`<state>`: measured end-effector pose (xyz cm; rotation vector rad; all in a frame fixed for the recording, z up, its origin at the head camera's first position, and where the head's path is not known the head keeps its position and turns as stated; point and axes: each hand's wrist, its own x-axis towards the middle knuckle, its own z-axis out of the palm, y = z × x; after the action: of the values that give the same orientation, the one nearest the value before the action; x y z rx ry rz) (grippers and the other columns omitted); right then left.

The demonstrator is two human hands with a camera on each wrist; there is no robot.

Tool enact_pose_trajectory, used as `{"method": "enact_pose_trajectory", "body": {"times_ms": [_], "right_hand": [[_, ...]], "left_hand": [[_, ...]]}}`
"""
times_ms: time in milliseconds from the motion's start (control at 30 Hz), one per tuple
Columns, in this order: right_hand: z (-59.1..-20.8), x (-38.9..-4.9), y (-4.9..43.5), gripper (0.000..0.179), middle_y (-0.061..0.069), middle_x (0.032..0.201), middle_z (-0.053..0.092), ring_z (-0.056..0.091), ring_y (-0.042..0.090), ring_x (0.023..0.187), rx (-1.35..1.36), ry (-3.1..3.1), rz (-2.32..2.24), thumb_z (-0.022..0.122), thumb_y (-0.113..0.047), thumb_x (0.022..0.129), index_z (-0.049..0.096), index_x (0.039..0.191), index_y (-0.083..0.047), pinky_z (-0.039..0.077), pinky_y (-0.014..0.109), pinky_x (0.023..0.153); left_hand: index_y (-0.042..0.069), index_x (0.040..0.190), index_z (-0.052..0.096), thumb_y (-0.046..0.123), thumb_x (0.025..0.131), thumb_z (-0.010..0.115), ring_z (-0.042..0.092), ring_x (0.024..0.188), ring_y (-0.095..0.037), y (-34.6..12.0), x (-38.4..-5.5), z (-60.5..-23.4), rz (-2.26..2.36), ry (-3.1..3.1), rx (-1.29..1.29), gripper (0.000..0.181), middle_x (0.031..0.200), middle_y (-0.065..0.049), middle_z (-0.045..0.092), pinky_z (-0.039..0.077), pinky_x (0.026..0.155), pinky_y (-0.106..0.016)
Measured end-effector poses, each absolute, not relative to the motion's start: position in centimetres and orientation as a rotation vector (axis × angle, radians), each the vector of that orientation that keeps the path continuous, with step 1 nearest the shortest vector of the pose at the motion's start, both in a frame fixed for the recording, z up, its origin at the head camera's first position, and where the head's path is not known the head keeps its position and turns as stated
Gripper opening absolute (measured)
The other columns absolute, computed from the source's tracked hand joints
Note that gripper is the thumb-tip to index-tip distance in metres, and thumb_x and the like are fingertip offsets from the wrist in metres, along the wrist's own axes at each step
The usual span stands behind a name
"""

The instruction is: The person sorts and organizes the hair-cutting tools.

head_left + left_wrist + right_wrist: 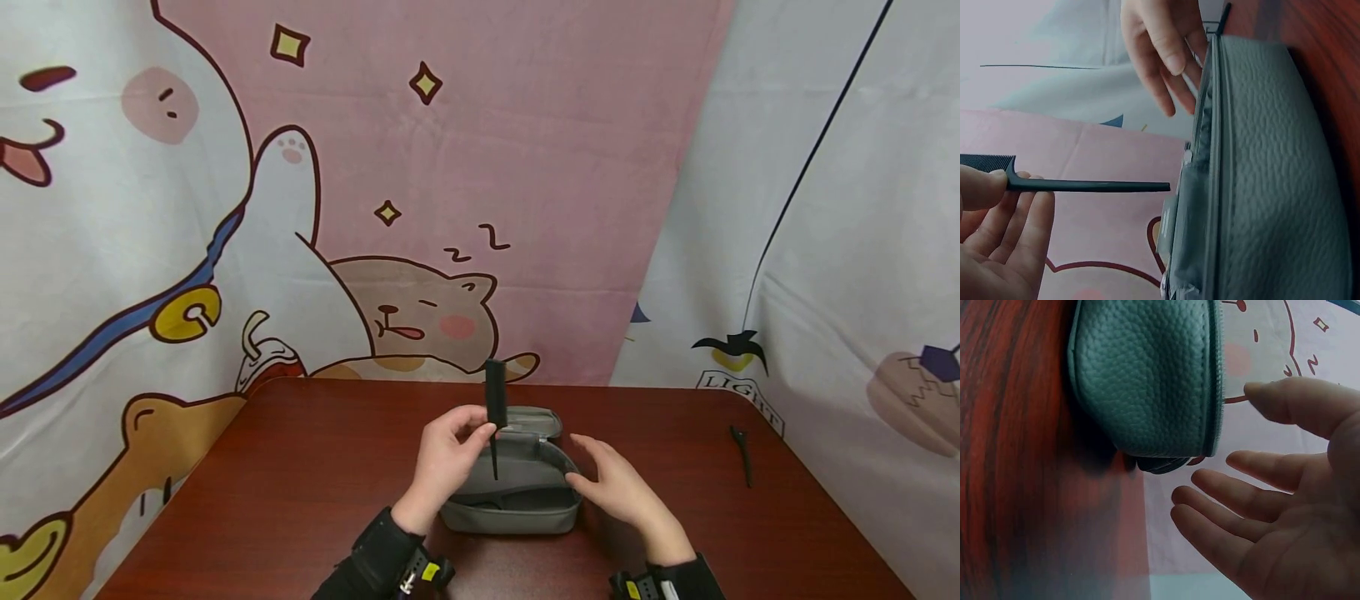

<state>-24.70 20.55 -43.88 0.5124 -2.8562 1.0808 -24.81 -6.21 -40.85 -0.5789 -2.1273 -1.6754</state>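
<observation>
My left hand [450,450] pinches a black rat-tail comb [495,393] between thumb and fingers, toothed part up and thin tail pointing down. Below it an open grey-green zip pouch [510,522] with a pebbled surface stands on the table, its lid folded to the back. In the left wrist view the tip of the comb's tail [1104,186] is just short of the pouch opening. My right hand [618,487] is at the pouch's right rim, fingers spread and holding nothing. A dark item lies inside the pouch, partly hidden by the front wall.
A slim black item [742,456], wider at its far end, lies on the brown table [300,483] to the right. Behind the table's far edge hangs a printed cloth [570,167] with cartoon animals.
</observation>
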Motion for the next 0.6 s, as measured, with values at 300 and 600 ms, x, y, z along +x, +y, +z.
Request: {"method": "enact_pose_trajectory", "body": {"times_ms": [300,600], "right_hand": [[-44.6,-24.9,20.7,0.051,0.025,0.132,0.056,0.052,0.043,0.122,0.44,-2.887,1.09,0.07,-0.01,0.091,0.052,0.135,0.008,0.043,0.058,0.097],[-44.9,-25.0,20.7,0.038,0.016,0.119,0.064,0.064,0.034,0.104,0.349,-2.884,1.247,0.069,-0.005,0.09,0.059,0.126,0.005,0.053,0.048,0.084]], "left_hand": [[0.015,0.098,0.075,0.007,0.089,0.074,0.063,0.073,-0.007,-6.9,-25.4,-41.1,-1.415,-2.221,-0.668,0.012,0.085,0.005,0.071,0.054,0.067,-0.027],[0.013,0.095,0.075,0.007,0.087,0.075,0.064,0.079,-0.011,-7.4,-25.8,-41.5,-1.153,-2.353,-0.733,0.011,0.089,0.002,0.072,0.054,0.071,-0.031]]}}
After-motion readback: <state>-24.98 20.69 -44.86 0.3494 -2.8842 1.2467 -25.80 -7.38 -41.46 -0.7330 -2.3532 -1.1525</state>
